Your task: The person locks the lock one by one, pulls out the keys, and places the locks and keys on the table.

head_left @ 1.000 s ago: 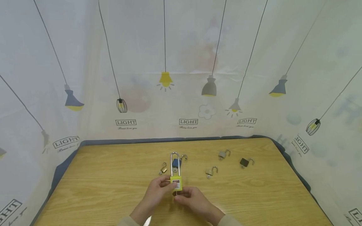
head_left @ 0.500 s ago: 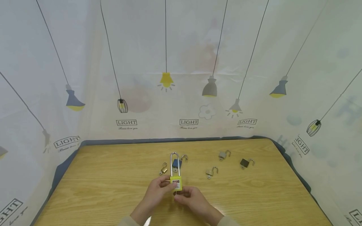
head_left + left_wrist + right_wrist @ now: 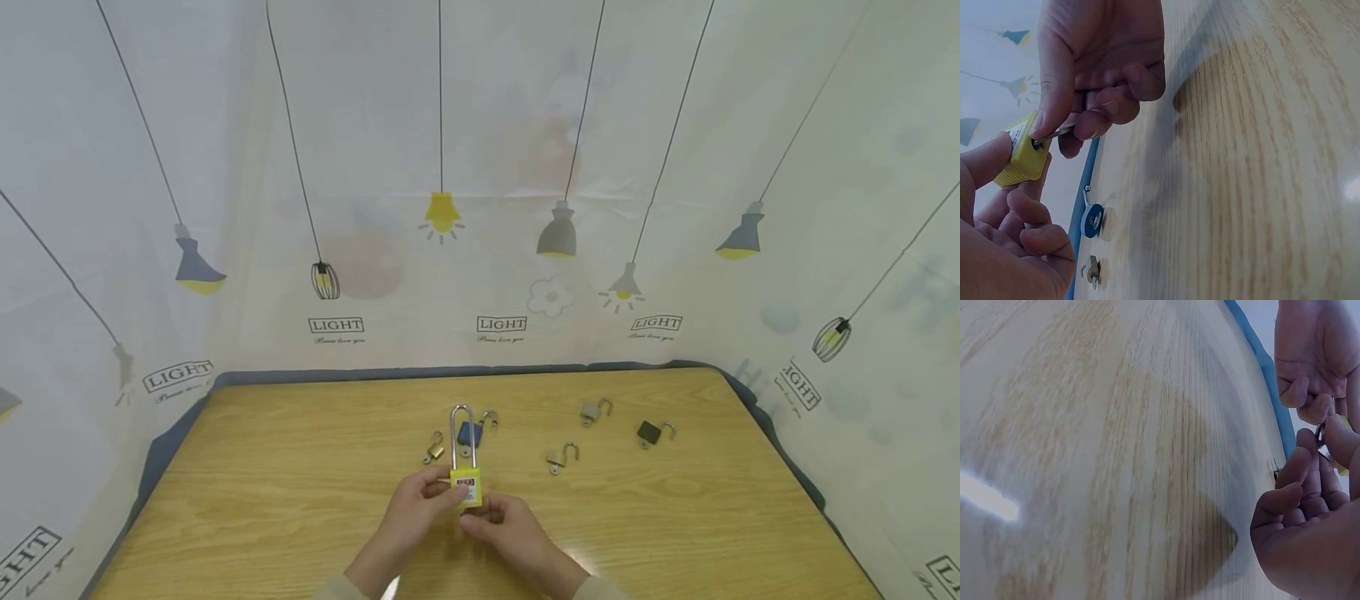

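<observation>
A yellow padlock (image 3: pixel 476 477) with a long silver shackle stands upright above the table. My left hand (image 3: pixel 416 508) grips its body, the thumb lying over the label on the front. Both legs of the shackle reach down to the body. Underneath, my right hand (image 3: pixel 517 532) pinches a small metal key (image 3: pixel 1055 135) with thumb and fingertips. In the left wrist view the key's tip sits at the keyhole in the padlock's base. Fingers mostly cover the key in the head view.
Behind lie a blue padlock (image 3: pixel 469 433) and a small brass padlock (image 3: pixel 435 451). To the right are a pale gold padlock (image 3: pixel 556 457), a grey padlock (image 3: pixel 590 412) and a black padlock (image 3: pixel 648 432), shackles swung out. A printed curtain (image 3: pixel 405 350) surrounds the wooden table (image 3: pixel 300 467).
The yellow padlock has shifted very slightly left. My right fingertips have moved a little at the key, which shows less in the head view now.
</observation>
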`<state>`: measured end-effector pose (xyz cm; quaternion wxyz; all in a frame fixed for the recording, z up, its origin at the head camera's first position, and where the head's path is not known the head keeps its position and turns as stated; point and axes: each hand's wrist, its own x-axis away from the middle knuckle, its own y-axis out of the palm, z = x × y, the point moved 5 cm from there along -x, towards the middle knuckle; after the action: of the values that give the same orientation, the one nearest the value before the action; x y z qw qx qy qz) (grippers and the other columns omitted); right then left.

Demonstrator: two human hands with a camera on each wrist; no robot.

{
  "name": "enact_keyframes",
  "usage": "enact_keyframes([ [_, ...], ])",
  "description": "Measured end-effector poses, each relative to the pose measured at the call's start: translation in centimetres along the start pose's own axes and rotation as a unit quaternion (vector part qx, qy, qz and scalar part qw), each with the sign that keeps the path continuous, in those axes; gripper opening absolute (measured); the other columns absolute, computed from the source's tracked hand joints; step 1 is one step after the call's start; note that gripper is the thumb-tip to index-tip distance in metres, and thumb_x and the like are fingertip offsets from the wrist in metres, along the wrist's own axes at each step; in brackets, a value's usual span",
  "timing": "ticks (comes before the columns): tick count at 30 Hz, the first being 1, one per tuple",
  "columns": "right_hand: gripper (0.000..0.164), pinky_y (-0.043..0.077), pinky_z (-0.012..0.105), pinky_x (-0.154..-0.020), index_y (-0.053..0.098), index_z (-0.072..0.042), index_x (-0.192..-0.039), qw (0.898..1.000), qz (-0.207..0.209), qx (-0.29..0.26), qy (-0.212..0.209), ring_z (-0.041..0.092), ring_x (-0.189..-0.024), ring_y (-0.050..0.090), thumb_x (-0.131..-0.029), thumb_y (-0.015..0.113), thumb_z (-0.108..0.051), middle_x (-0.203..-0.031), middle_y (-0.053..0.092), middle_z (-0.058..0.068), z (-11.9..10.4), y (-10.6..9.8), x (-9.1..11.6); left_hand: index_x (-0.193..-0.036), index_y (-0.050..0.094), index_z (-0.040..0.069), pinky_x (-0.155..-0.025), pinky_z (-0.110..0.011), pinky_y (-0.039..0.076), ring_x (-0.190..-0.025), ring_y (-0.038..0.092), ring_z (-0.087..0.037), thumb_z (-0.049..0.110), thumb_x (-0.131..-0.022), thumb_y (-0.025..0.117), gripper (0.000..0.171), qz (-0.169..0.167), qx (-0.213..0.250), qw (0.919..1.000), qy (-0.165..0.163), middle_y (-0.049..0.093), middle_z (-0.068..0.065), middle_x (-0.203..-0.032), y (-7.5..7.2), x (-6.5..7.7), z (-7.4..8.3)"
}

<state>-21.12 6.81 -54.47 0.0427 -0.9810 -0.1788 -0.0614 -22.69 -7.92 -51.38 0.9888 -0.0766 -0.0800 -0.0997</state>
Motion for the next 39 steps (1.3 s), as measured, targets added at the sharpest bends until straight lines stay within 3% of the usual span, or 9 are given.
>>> enact_keyframes([
  [19, 0.024, 0.044, 0.026, -0.068, 0.062, 0.005, -0.085, 0.998, 0.068, -0.017, 0.006, 0.014, -0.074, 0.054, -0.083, 0.072, -0.017, -0.075, 0.063, -0.001, -1.0, 0.5, 0.8, -0.121, 0.059, 0.001, -0.094, -0.059, 0.039, -0.099, 0.061, -0.024, 0.029, -0.087, 0.069, 0.045, -0.003, -0.013, 0.9999, -0.007, 0.07, -0.012, -0.102, 0.0, -0.3, -0.4],
  [32, 0.028, 0.043, 0.026, -0.065, 0.058, 0.012, -0.087, 0.996, 0.078, -0.05, 0.016, 0.012, -0.069, 0.052, -0.084, 0.07, -0.013, -0.072, 0.06, -0.003, -0.5, 0.6, 0.5, -0.121, 0.059, 0.002, -0.098, -0.059, 0.036, -0.099, 0.062, -0.022, 0.033, -0.085, 0.07, 0.048, 0.01, 0.008, 0.9999, 0.002, 0.07, -0.012, -0.102, -0.1, 0.3, 0.1],
  [39, 0.028, 0.041, 0.025, -0.063, 0.059, 0.01, -0.086, 0.994, 0.101, -0.05, 0.015, 0.012, -0.067, 0.049, -0.084, 0.07, -0.016, -0.069, 0.056, -0.004, -0.8, 0.7, 0.6, -0.123, 0.059, 0.003, -0.098, -0.059, 0.035, -0.099, 0.061, -0.022, 0.032, -0.086, 0.069, 0.048, 0.008, 0.015, 0.9998, 0.004, 0.07, -0.013, -0.102, -0.2, -0.2, 0.0],
])
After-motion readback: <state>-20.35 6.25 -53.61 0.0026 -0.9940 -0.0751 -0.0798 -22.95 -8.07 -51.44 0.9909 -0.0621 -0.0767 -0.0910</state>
